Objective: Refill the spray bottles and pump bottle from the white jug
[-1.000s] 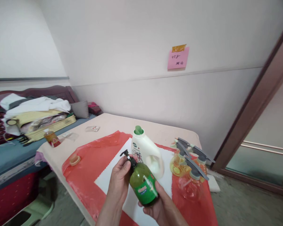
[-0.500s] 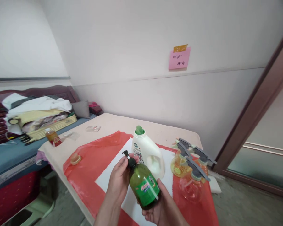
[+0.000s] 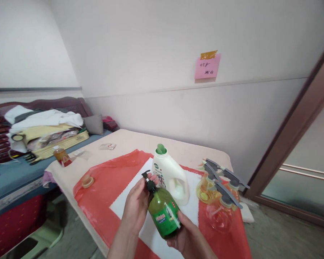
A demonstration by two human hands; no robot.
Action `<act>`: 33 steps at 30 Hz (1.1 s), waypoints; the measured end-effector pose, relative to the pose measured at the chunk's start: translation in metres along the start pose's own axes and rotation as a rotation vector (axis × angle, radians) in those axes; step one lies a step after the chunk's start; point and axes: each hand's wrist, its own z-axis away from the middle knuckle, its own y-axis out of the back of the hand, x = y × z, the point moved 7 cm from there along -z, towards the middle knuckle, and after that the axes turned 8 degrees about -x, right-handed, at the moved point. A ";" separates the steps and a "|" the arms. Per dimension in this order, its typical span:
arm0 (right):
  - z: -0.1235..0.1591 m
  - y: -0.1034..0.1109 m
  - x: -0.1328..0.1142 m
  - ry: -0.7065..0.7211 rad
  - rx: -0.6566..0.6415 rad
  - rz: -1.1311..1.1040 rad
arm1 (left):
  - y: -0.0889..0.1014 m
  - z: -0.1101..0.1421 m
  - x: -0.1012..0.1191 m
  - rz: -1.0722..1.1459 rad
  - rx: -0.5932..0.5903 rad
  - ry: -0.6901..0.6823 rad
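Observation:
A green pump bottle (image 3: 164, 212) with a black pump head is tilted between my two hands, its neck up and to the left. My left hand (image 3: 137, 201) is closed around the black pump collar, fingers behind it. Lower down, my right hand (image 3: 187, 233) grips the bottle's base, thumb on the green label. Just behind the bottle stands a large white detergent jug (image 3: 170, 169), uncapped, with green showing in its mouth. Both are over a white sheet (image 3: 129, 194) on red plastic film (image 3: 105, 183).
Several spray bottles (image 3: 220, 216) with grey trigger heads stand at the right. A round cap (image 3: 87, 181) lies left on the film. An amber bottle (image 3: 62, 157) stands near the left table edge. The wall carries a pink note (image 3: 207, 67).
The pump bottle has turned slightly about its length, so the label faces differently. My right hand's thumb has shifted a little left. The view has moved slightly.

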 end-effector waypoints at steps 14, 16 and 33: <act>0.003 -0.007 -0.001 -0.001 -0.043 -0.035 | 0.004 0.000 -0.002 0.008 -0.039 0.078; 0.001 -0.001 0.003 -0.040 -0.009 -0.093 | -0.002 0.000 0.000 0.038 -0.098 0.095; 0.000 -0.010 -0.002 0.031 -0.087 0.156 | 0.071 -0.012 0.049 0.314 0.352 -0.296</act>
